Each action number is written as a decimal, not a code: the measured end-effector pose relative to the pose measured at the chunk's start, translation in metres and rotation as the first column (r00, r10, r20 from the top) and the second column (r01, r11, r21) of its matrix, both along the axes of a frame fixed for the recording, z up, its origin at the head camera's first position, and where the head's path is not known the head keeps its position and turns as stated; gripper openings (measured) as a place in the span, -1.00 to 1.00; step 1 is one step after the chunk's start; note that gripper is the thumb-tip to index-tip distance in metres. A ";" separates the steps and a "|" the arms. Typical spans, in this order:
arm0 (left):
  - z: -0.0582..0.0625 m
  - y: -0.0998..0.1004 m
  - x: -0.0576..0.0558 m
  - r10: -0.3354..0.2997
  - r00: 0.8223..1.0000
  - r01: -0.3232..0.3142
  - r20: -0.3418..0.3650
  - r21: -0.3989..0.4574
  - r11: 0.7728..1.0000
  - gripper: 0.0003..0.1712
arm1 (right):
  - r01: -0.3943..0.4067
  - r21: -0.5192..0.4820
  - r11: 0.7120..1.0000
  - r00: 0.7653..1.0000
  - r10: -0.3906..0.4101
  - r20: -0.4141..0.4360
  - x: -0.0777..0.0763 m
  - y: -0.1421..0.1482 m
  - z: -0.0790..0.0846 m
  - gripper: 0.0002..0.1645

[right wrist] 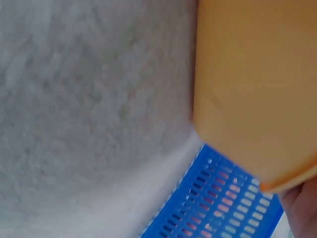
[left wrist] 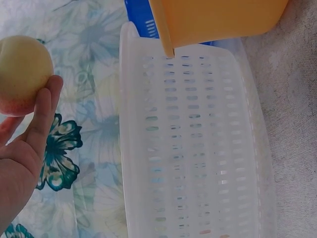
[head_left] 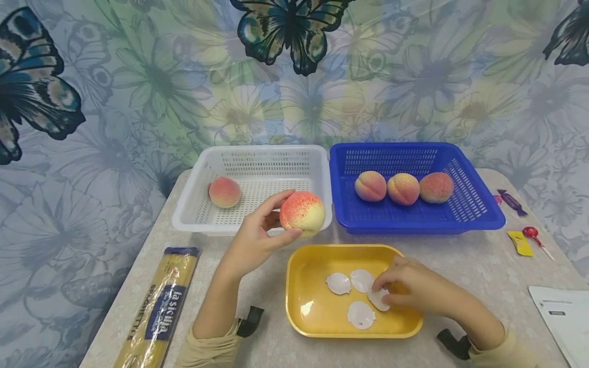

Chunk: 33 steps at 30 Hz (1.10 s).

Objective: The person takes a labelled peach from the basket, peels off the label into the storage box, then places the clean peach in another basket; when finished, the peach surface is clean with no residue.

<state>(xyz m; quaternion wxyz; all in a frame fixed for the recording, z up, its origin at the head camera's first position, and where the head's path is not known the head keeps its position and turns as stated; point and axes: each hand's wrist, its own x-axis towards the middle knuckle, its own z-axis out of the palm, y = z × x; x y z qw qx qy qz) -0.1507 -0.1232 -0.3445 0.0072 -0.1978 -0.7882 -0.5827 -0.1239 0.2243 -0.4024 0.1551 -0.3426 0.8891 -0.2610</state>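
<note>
My left hand (head_left: 253, 240) grips a red and yellow peach (head_left: 303, 212) between thumb and fingers, up in front of the white basket (head_left: 186, 217). In the left wrist view the same peach (left wrist: 22, 72) shows its pale side, held up beside the basket. Over the yellow tray (head_left: 301, 324), my right hand (head_left: 418, 286) pinches a thin white round piece (head_left: 379, 300) at its edge. Other white round pieces (head_left: 361, 315) lie flat on the tray's floor. Only a bit of the right hand (right wrist: 303, 210) shows in the right wrist view, next to the tray's rim.
One peach (head_left: 224, 192) lies in the white basket. Three more peaches (head_left: 403, 188) sit in a row in the blue basket (head_left: 423, 225). A spaghetti pack (head_left: 161, 306) lies at left. Wrapped candies (head_left: 520, 243), a red lollipop (head_left: 530, 232) and a white sheet (head_left: 561, 312) are at right.
</note>
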 end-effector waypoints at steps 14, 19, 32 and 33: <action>-0.002 0.000 -0.001 0.005 1.000 -0.005 0.009 0.005 1.000 -0.21 | -0.069 0.180 0.981 0.943 0.123 -0.310 0.007 -0.014 -0.018 -0.72; -0.002 0.000 -0.002 -0.001 1.000 0.001 0.006 0.006 1.000 -0.20 | -0.094 0.205 0.974 0.923 0.162 -0.348 0.007 -0.016 -0.021 -0.73; -0.005 0.006 -0.004 -0.030 1.000 0.030 0.001 0.013 0.999 -0.21 | -0.071 0.041 0.997 0.924 0.081 -0.375 0.014 -0.008 -0.009 -0.80; -0.005 0.007 -0.004 -0.033 0.999 0.033 0.001 0.013 0.999 -0.21 | -0.053 0.017 0.998 0.923 0.056 -0.382 0.014 -0.006 -0.008 -0.81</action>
